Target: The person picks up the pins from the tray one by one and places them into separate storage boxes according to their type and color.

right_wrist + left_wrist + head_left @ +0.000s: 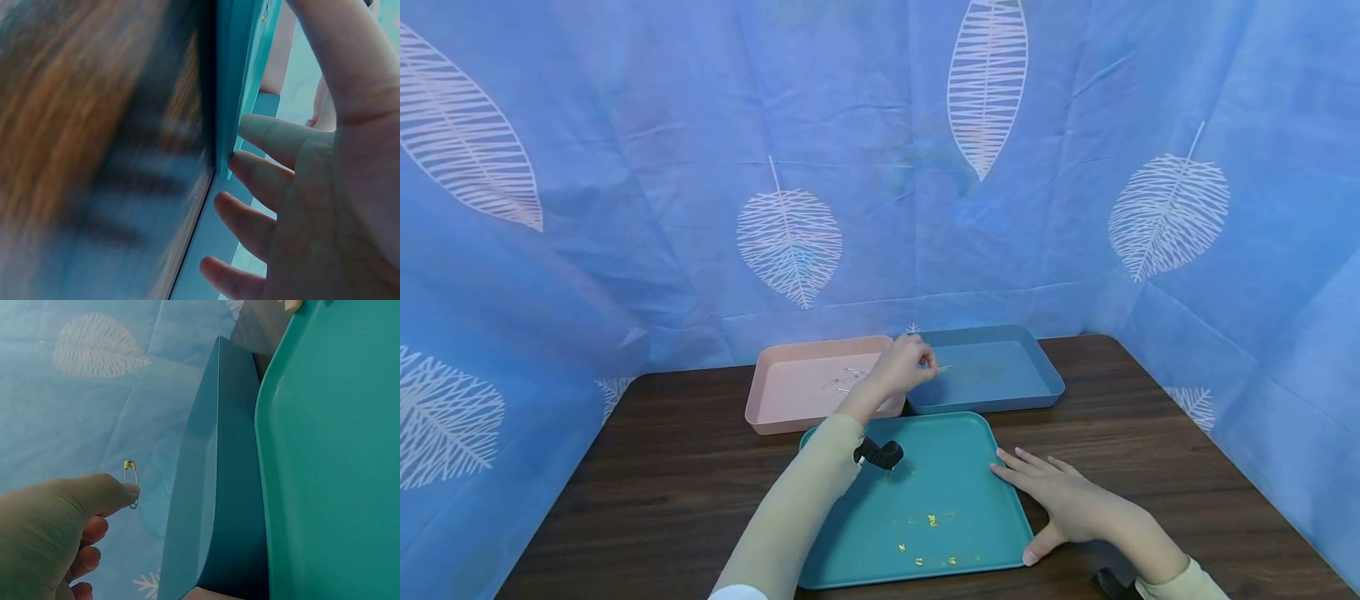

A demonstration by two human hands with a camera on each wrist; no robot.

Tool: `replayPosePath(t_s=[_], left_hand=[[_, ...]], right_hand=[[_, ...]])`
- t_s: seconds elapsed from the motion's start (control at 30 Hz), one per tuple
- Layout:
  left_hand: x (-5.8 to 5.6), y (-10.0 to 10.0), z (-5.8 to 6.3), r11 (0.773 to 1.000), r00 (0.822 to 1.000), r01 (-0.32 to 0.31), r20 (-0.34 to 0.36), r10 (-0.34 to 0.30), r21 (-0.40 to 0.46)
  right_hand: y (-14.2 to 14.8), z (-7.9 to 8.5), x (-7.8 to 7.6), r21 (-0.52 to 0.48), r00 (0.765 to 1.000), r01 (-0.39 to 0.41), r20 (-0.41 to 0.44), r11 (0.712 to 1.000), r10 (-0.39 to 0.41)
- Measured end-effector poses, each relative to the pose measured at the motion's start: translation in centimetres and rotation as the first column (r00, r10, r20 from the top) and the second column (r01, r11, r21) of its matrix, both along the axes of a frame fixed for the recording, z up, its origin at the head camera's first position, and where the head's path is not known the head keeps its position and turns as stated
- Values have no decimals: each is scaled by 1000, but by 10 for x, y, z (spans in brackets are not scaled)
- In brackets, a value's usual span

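Observation:
Over the near left part of the blue tray (1000,375), my left hand (902,367) pinches a small gold-coloured safety pin (129,467) between thumb and forefinger. In the left wrist view its head points up, with the coil at the thumb tip. My right hand (1067,496) is spread along the right edge of the teal tray (955,450), thumb near the front corner and fingertips at the rim. Several gold safety pins (932,520) lie on the teal tray's front half, and a few thin pins (890,475) lie near the left wrist strap.
To the left of the blue tray stands a pink tray (782,400) with several silver-coloured pins (842,389), partly hidden by the left arm. All three trays are on a dark wooden table (647,483). A blue leaf-print cloth (865,233) hangs behind and along both sides.

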State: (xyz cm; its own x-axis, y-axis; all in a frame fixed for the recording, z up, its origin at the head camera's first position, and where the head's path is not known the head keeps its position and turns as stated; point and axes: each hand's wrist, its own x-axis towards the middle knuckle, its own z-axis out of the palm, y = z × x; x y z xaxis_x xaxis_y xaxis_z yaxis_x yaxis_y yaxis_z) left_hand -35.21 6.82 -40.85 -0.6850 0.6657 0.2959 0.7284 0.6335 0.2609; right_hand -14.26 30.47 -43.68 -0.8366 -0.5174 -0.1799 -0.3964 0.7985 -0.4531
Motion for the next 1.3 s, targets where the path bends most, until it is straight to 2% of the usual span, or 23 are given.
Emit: replayPosePath(t_s=[0.2, 0.7, 1.07, 1.3], left_hand=[[-11, 7, -5, 1000, 999, -17, 35, 17, 20], [-26, 19, -17, 993, 987, -113, 108, 117, -45], [-31, 25, -21, 982, 979, -167, 102, 175, -84], [-30, 26, -22, 981, 983, -163, 67, 171, -103]], right_hand=[[-1, 1, 1, 10, 1000, 9, -3, 1000, -9], [-2, 1, 1, 14, 1000, 7, -10, 1000, -7], [-2, 1, 1, 9, 1000, 3, -15, 1000, -2], [-2, 1, 1, 16, 1000, 4, -14, 1000, -3]])
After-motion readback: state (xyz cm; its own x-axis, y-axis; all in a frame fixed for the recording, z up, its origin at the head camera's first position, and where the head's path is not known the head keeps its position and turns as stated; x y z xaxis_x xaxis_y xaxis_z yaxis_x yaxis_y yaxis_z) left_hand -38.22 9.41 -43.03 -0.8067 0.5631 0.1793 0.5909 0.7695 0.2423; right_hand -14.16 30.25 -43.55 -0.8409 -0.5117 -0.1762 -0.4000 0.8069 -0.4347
